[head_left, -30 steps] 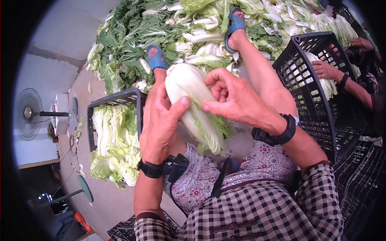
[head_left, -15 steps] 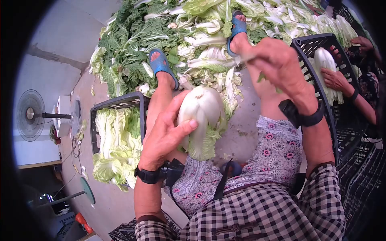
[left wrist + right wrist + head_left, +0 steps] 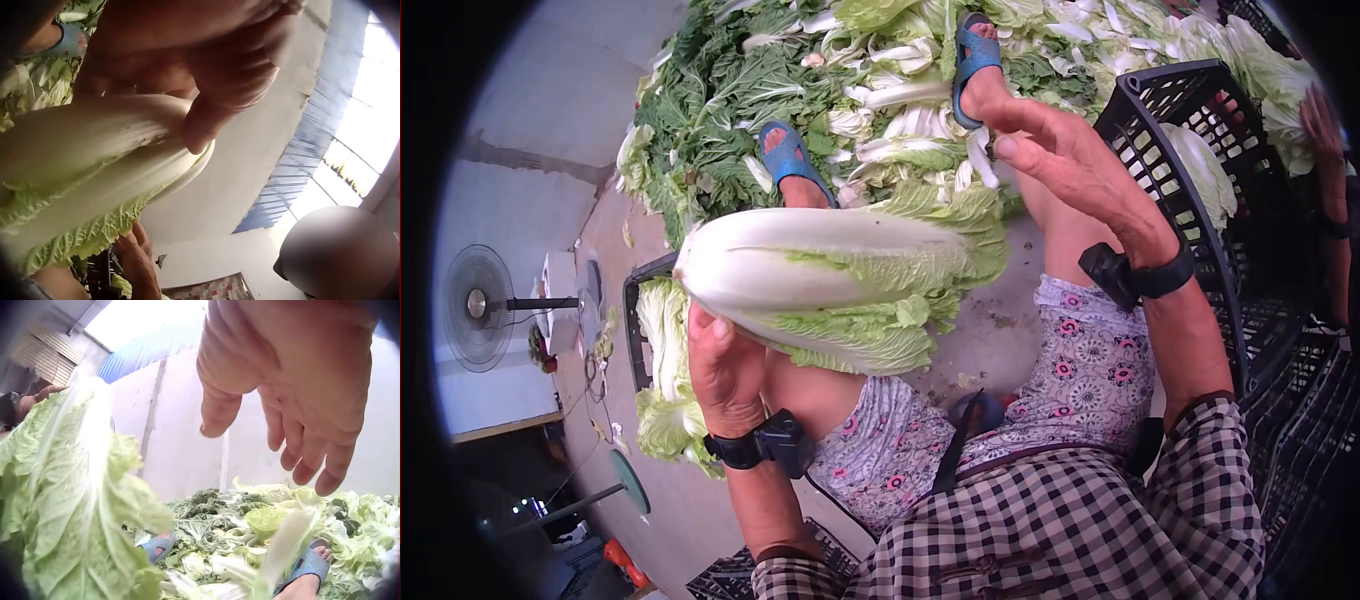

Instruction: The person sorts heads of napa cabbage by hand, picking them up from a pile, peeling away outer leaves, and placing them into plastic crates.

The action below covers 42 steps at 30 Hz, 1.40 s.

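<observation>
A trimmed napa cabbage [image 3: 830, 270] lies almost level across the head view, its white base to the left and its leafy tip to the right. My left hand [image 3: 728, 365] grips it near the base; in the left wrist view, the thumb [image 3: 206, 125] presses the white stalk end while other fingers go behind the head. Off to the right, my right hand [image 3: 1080, 165] is held up with loosely spread fingers, holding nothing. Below that hand [image 3: 287, 381] in the right wrist view is a blurred pale cabbage leaf [image 3: 284, 547].
Loose leaves [image 3: 750, 130] pile up around my sandalled feet. A black crate [image 3: 635, 340] with cabbages stands at my left. A larger black crate [image 3: 1200, 190] at my right contains a cabbage [image 3: 1200, 175], with another person's hand [image 3: 1320, 120] beyond it. A fan [image 3: 478, 302] stands far left.
The cabbage has swung from base toward the feet to lying crosswise, with the left hand lower at its base. The right hand left the cabbage, moved right with a leaf piece, and is now free.
</observation>
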Motion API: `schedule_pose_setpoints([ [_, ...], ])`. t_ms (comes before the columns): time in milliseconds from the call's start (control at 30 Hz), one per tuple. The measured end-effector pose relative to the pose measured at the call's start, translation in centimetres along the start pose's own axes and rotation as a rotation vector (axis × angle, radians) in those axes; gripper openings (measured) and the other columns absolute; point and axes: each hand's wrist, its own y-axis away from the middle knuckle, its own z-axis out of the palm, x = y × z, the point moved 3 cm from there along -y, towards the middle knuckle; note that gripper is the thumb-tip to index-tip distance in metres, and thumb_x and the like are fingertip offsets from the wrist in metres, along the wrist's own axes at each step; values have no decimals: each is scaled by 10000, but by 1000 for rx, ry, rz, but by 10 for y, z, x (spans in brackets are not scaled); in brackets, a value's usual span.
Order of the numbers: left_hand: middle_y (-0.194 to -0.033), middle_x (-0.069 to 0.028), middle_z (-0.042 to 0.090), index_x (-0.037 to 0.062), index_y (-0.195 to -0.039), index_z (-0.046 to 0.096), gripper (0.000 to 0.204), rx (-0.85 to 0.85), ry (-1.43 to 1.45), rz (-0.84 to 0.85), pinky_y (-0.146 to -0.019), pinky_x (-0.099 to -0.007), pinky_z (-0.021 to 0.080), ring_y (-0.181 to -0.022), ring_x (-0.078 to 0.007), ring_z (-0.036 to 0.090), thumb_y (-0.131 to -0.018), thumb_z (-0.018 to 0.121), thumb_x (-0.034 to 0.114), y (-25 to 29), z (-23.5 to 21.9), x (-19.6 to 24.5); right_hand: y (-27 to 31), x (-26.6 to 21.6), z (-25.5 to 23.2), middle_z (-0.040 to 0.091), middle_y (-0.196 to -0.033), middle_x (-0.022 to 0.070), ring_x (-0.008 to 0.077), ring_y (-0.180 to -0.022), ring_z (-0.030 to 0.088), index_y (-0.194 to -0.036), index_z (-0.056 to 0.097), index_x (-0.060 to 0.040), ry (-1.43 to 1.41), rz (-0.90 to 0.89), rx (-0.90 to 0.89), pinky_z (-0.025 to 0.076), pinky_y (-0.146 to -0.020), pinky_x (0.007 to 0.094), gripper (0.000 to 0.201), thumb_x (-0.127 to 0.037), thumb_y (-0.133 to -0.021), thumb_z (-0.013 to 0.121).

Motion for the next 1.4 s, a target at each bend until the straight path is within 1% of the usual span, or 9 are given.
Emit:
schedule_pose_setpoints([
  [300, -1291, -119, 493, -6, -1348, 355, 672, 106, -95, 21, -1010, -387, 370, -1172, -248, 490, -808, 634, 280, -14, 32, -17, 32, -42, 104, 539, -1223, 188, 287, -1119, 541, -1346, 359, 8, -230, -132, -254, 417, -959, 372, 834, -327, -697, 761],
  [400, -1299, -117, 469, -5, -1365, 324, 930, 134, -433, -122, -979, -328, 391, -1164, -224, 487, -691, 769, 457, -16, 57, -6, 40, -34, 109, 573, -1171, 190, 282, -1066, 580, -1324, 387, -3, -345, 87, -249, 451, -913, 352, 773, -280, -708, 761],
  [500, -1287, -96, 478, 7, -1361, 331, 764, 31, -322, -121, -979, -354, 399, -1153, -214, 495, -780, 720, 316, -2, 48, -19, 50, -35, 112, 597, -1128, 189, 285, -1034, 600, -1305, 411, -17, -188, 2, -221, 468, -887, 337, 713, -297, -738, 739],
  [633, -1278, -95, 473, 14, -1373, 301, 876, 223, -249, -114, -1036, -377, 329, -1204, -221, 440, -701, 785, 298, 11, 39, -27, 59, -46, 112, 570, -1145, 245, 329, -1074, 576, -1342, 345, 35, -293, -13, -497, 453, -920, 359, 791, -323, -745, 722],
  [800, -1269, -112, 447, 14, -1373, 260, 982, 166, -343, -10, -1011, -383, 359, -1167, -253, 461, -631, 808, 350, 19, 50, -19, 53, -30, 113, 312, -1402, 207, 291, -1299, 348, -1422, 173, 4, -157, -304, -269, 285, -1077, 387, 1083, -360, -628, 815],
  [900, -1225, -93, 479, 5, -1336, 324, 1074, 287, -317, -4, -976, -374, 394, -1129, -226, 495, -517, 871, 432, 16, 58, -25, 61, -35, 122, 402, -1337, 187, 252, -1243, 413, -1404, 226, 10, -557, -169, -476, 311, -1059, 364, 996, -293, -653, 807],
  [1100, -1333, -130, 408, 1, -1389, 243, 1096, 41, -436, 17, -988, -389, 376, -1195, -253, 450, -607, 801, 529, -6, 95, -35, 68, -36, 68, 537, -1220, 118, 183, -1130, 508, -1337, 357, 40, -349, -14, -263, 392, -991, 327, 840, -226, -674, 798],
  [1300, -1130, -160, 579, -37, -1241, 455, 724, -61, -399, -109, -911, -350, 457, -1036, -239, 584, -752, 722, 426, -2, 79, -28, 107, -38, -40, 521, -1272, 108, 218, -1156, 512, -1338, 386, 24, -420, -48, 218, 402, -998, 353, 774, -230, -709, 760],
  [1400, -1106, -146, 580, -24, -1238, 457, 654, -68, -395, -110, -868, -339, 487, -985, -230, 605, -792, 694, 393, -1, 74, -25, 154, -51, -113, 582, -1134, 134, 193, -978, 600, -1247, 445, 61, -295, -2, 569, 493, -862, 319, 697, -252, -688, 722],
])
